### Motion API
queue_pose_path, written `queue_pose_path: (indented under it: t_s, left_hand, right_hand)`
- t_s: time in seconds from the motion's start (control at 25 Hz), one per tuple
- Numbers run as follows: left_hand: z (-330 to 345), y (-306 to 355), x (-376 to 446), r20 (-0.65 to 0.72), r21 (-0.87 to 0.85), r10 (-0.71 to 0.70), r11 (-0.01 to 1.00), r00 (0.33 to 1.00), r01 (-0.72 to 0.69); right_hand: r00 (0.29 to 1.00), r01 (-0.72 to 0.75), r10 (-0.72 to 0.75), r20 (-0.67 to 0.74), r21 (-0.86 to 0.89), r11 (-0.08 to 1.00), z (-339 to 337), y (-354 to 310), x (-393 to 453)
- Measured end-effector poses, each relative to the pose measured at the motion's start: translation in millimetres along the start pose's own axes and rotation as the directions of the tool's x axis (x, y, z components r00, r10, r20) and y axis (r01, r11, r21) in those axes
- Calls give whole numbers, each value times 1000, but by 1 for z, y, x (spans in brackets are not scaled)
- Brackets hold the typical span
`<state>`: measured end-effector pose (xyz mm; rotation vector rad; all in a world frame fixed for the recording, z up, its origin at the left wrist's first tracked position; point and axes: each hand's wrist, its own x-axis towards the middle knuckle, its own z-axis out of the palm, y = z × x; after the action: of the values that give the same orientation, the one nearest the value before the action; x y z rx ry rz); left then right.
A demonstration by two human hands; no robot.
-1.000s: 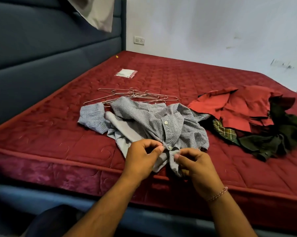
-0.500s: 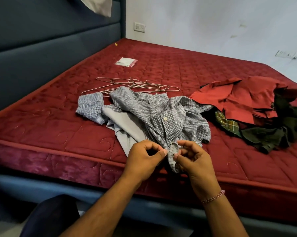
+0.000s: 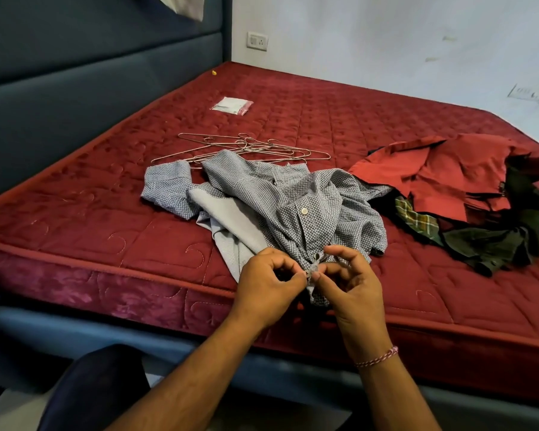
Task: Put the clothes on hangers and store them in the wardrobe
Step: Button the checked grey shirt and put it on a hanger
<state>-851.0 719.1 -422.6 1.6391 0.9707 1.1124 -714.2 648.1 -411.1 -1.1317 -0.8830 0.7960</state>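
Note:
A grey checked shirt [image 3: 271, 197] lies crumpled near the front edge of the red mattress [image 3: 75, 219]. My left hand [image 3: 269, 286] and my right hand [image 3: 347, 286] meet at the shirt's lower front placket, each pinching the fabric between thumb and fingertips beside a button. Behind the shirt lies a heap of several thin wire hangers [image 3: 252, 149]. To the right sit a red garment [image 3: 442, 178] and a dark green garment [image 3: 495, 241] with a plaid lining showing.
A small white packet [image 3: 232, 105] lies farther back on the mattress. A blue padded headboard [image 3: 60, 82] runs along the left, a white wall with a socket [image 3: 257, 41] stands behind. My dark-clad knee [image 3: 97, 390] shows at the bottom left.
Both hands have stayed at the shirt's lower placket, drawing closer together and working the fabric by the button. The view has dipped slightly.

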Motion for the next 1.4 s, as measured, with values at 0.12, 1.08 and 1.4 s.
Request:
queue_pose_path:
  t_s: [0.12,1.08,1.4]
  left_hand:
    - [1,-2,1,-1,29,3,1000,1000,-3]
    - [-5,-13,7,83,-126,-133,982,988,142]
    - [-8,-10,4,63,8,-19,1000,998,18]
  right_hand:
    - [1000,4,-4,-8,0,1000,-3,1,0]
    - [985,172,-170,30,-249,953,9,15,2]
    - [993,45,-48,-104,-31,998,14,11,5]
